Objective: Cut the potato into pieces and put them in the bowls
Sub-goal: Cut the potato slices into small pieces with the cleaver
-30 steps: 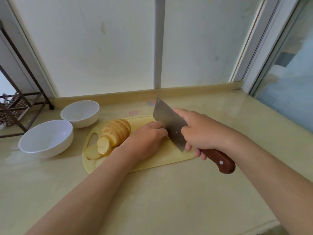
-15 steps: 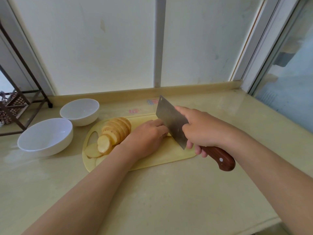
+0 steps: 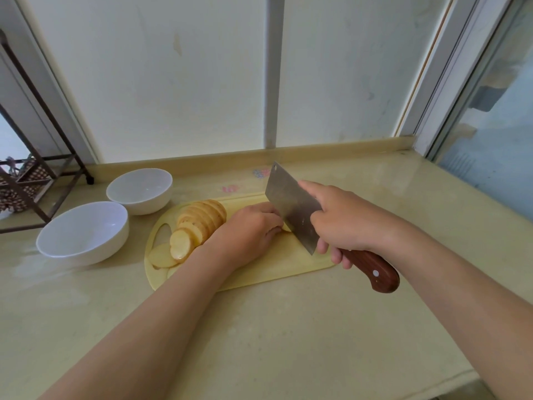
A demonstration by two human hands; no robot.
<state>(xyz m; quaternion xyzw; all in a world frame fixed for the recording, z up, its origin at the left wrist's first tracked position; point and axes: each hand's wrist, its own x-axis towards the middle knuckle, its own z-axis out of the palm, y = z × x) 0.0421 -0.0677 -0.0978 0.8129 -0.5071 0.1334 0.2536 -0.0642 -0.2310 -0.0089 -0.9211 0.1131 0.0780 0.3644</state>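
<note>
Potato slices [image 3: 199, 223] between bowls [image 3: 83, 232] and left hand [image 3: 248, 232]

Beige countertop [image 3: 288, 342] meets 2 pale wall panels [image 3: 173, 82]; dark metal rack [image 3: 37, 180] left, glazed window [image 3: 496, 134] right.

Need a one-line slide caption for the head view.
Right hand grips the cleaver above the cutting board, left hand holds the half-sliced potato; two white bowls sit empty at left.

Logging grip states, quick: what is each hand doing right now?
Left hand: fingers curled, holding down the potato end, mostly hidden beneath them.
Right hand: grips the cleaver by its wooden handle, forefinger laid along the blade.
</note>
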